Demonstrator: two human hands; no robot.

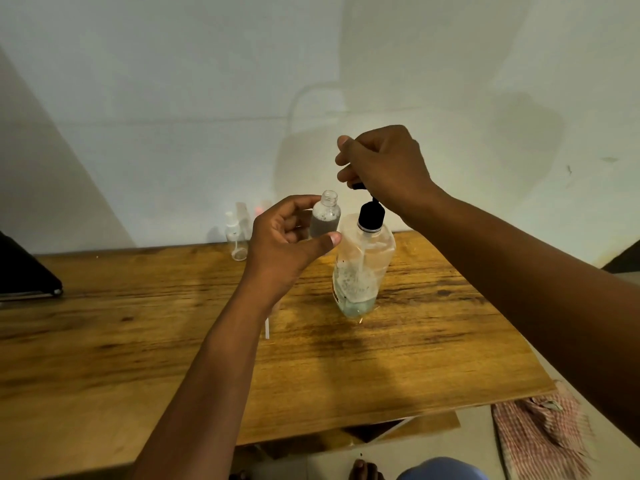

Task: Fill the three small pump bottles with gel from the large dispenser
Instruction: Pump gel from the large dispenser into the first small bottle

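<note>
My left hand (pixel 289 237) holds a small clear bottle (pixel 325 216) upright, its neck open with no pump on it; it looks partly filled. Its mouth sits just left of the black pump head (pixel 356 184) of the large clear dispenser (pixel 362 268), which stands on the wooden table (pixel 173 341) with a little bluish gel at the bottom. My right hand (pixel 381 164) curls over the pump head from above. Another small pump bottle (pixel 234 237) with its white pump on stands at the table's far edge. A thin white tube (pixel 267 329) lies on the table by my left wrist.
A dark flat object (pixel 24 271) lies at the table's left edge. Behind the table is a pale wall (pixel 173 98). A checked cloth (pixel 540 434) lies on the floor at the right, beyond the table's right corner. Blurred pale and pink items (pixel 254 211) stand near the far bottle.
</note>
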